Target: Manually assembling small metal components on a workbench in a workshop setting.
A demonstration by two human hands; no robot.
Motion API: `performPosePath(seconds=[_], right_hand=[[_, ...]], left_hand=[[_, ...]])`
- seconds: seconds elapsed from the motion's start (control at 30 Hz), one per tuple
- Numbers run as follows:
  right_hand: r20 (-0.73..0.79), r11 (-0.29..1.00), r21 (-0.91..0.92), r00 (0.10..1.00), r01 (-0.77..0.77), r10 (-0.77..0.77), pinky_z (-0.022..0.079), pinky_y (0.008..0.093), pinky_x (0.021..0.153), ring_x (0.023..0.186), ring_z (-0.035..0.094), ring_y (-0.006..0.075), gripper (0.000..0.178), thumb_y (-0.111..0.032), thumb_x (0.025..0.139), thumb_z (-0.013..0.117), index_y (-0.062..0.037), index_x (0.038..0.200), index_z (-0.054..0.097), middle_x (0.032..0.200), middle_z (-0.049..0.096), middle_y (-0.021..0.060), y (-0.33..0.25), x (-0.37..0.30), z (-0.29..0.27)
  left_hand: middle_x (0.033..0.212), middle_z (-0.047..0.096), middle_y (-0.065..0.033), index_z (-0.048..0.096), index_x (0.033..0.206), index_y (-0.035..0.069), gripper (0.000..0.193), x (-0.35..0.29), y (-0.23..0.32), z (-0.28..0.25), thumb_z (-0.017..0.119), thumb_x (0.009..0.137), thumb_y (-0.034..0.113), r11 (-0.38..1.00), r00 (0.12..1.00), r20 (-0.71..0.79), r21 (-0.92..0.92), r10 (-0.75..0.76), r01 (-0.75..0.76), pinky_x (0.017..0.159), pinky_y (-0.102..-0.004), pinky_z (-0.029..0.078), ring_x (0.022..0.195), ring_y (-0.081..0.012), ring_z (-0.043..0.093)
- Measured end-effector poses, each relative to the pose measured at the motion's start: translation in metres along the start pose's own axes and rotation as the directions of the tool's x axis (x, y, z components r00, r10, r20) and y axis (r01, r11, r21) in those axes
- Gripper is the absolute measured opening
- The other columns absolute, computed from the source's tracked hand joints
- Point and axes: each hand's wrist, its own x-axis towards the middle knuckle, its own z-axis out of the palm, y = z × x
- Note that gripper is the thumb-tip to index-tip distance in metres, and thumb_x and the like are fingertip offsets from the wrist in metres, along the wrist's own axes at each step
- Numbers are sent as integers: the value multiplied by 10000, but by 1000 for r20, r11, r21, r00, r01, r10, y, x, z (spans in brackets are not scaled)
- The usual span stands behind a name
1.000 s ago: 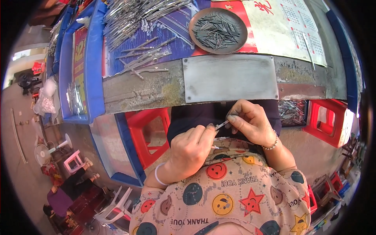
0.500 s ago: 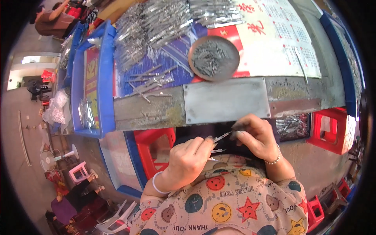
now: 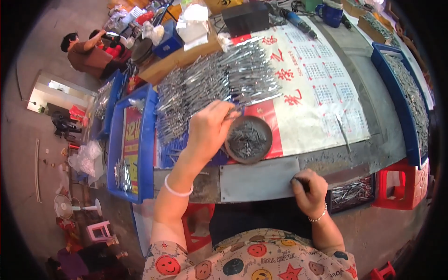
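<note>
My left hand (image 3: pixel 209 128) reaches over the near side of a large pile of slim silvery metal parts (image 3: pixel 196 84). Its fingers are closed in a pinch beside a round bowl (image 3: pixel 266 148) of small dark grey metal pins (image 3: pixel 247 139). What they hold, if anything, I cannot make out. My right hand (image 3: pixel 310 189) rests curled at the right end of a flat grey metal plate (image 3: pixel 259 179) on the table's near edge. Its fingertips are darkened and folded in, and anything inside them is hidden.
A blue tray (image 3: pixel 148 144) with a few metal parts stands at left. Another blue tray (image 3: pixel 396 88), full of small parts, is at right. A thin metal rod (image 3: pixel 343 133) lies on a calendar sheet (image 3: pixel 322 88). A red stool (image 3: pixel 396 186) stands below; a person (image 3: pixel 91 56) is far left.
My left hand has moved from near my lap up and forward to the pile. My right hand has moved down onto the plate's edge. The view has tilted up, showing more of the table's far side.
</note>
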Motion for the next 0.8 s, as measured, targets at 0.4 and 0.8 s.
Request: performPosePath(seconds=[0.4, 0.8], right_hand=[[36, 993, 66, 994, 97, -100, 449, 335, 496, 566, 574, 269, 189, 19, 694, 684, -16, 837, 568, 707, 589, 107, 6, 4, -8], [56, 992, 55, 992, 113, -116, 444, 331, 479, 543, 570, 256, 178, 3, 693, 683, -16, 831, 573, 696, 591, 97, 8, 7, -7]], left_hand=[[831, 606, -121, 645, 902, 43, 162, 101, -63, 71, 687, 786, 147, 967, 964, 218, 165, 155, -193, 637, -381, 485, 746, -313, 615], [904, 619, -131, 612, 955, 40, 188, 123, -73, 66, 616, 860, 202, 994, 974, 207, 45, 90, -101, 672, -404, 482, 793, -336, 612]])
